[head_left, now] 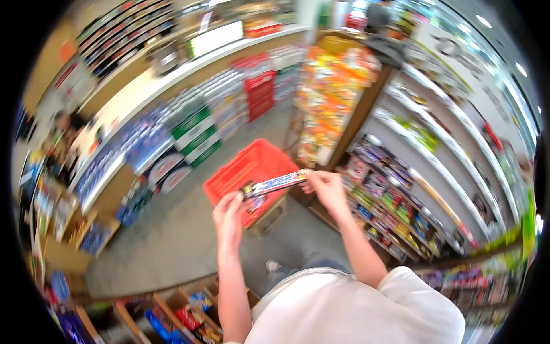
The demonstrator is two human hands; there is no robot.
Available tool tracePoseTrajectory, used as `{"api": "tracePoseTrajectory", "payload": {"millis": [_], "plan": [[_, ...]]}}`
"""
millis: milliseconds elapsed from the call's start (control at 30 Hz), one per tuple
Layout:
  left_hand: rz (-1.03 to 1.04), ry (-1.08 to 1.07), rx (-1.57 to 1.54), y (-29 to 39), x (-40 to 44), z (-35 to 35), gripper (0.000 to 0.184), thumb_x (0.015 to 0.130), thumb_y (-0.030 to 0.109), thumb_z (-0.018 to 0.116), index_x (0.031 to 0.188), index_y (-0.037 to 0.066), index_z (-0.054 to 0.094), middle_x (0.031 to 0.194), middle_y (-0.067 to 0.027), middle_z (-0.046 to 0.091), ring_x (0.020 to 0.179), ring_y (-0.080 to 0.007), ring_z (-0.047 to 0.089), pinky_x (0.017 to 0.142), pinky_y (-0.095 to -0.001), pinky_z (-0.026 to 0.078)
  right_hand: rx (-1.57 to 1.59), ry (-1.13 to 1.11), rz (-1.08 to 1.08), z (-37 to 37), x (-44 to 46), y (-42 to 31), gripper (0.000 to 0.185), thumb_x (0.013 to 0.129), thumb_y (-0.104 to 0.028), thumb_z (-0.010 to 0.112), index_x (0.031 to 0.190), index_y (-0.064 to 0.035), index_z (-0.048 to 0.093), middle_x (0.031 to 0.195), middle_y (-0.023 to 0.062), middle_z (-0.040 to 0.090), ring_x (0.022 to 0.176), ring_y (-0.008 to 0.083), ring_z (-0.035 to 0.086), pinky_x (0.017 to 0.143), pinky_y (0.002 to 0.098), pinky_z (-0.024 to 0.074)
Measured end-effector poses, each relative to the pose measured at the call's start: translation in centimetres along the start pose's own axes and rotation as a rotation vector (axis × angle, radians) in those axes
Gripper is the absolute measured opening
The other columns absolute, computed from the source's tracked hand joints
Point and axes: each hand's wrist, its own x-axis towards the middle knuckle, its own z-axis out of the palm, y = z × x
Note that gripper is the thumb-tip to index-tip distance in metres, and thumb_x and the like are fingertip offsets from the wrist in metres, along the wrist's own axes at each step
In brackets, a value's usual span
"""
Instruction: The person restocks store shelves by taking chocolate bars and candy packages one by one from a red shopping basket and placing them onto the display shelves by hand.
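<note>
A long, narrow wrapped chocolate bar (279, 183), dark at its ends with a white and blue label, is stretched level between my two hands. My left hand (228, 213) pinches its left end. At the other end, the fingers and thumb of my right hand (325, 188) close on the wrapper. Just beyond and below the bar is a red plastic basket (220, 182), standing on what looks like a wooden stool (270, 216). A small colourful packet (255, 204) lies in the basket, partly hidden by the bar and my left hand.
Stacked drink cases (189, 133) line the long counter (132, 109), where a person (69, 123) is at far left. An orange snack display (335, 86) stands ahead. Shelves of packaged goods (395, 206) rise on the right; wooden snack compartments (166, 315) run along the bottom left.
</note>
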Motion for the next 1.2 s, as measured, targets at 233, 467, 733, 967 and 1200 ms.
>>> {"api": "tracePoseTrajectory", "payload": {"millis": [233,467,733,967,1200], "plan": [[-0.143,-0.14,-0.105,-5.9,-2.5,6.3,0.01,0.086,0.006,0.056,0.093,-0.001,0.057,0.087,-0.0109,0.063,0.072,-0.0195,0.063,0.07,-0.0349,0.053,0.003,0.18,0.022,-8.7,-4.8,0.8,0.029,0.088,-0.025,0.057,0.089,0.0025,0.067,0.072,0.0059,0.066,0.063,0.0083,0.06,0.059,0.0215,0.0486],[-0.266,-0.31,-0.004,-13.9,-8.8,14.8,0.01,0.086,0.007,0.055,0.092,-0.002,0.056,0.084,-0.0111,0.061,0.073,-0.0197,0.062,0.069,-0.0365,0.054,0.078,0.458,0.101,-20.5,-12.9,2.5,0.031,0.088,-0.026,0.057,0.089,0.0034,0.065,0.073,0.0079,0.065,0.063,0.0103,0.06,0.058,0.0227,0.0494],[-0.448,-0.506,0.099,-22.4,-19.0,22.5,0.016,0.088,0.011,0.055,0.099,0.0,0.052,0.087,-0.0106,0.059,0.077,-0.0204,0.061,0.069,-0.0368,0.054,0.183,0.631,0.201,-32.9,-24.5,5.9,0.031,0.089,-0.026,0.055,0.089,0.0032,0.064,0.077,0.0084,0.065,0.066,0.0119,0.061,0.061,0.0236,0.0493],[-0.562,-0.59,0.204,-27.1,-24.9,26.6,0.017,0.086,0.009,0.058,0.099,-0.001,0.051,0.088,-0.0107,0.059,0.08,-0.0209,0.061,0.07,-0.036,0.054,0.179,0.757,0.245,-38.3,-32.1,7.4,0.025,0.088,-0.021,0.057,0.09,0.0028,0.063,0.078,0.0073,0.064,0.068,0.012,0.06,0.061,0.0247,0.0501],[-0.556,-0.631,0.297,-28.4,-27.1,28.1,0.02,0.086,0.008,0.059,0.1,-0.004,0.052,0.09,-0.0129,0.06,0.081,-0.0208,0.062,0.071,-0.0313,0.054,0.222,0.796,0.255,-40.0,-35.1,8.5,0.022,0.087,-0.018,0.058,0.092,0.003,0.063,0.078,0.0056,0.064,0.07,0.0109,0.059,0.062,0.0247,0.0493]]}}
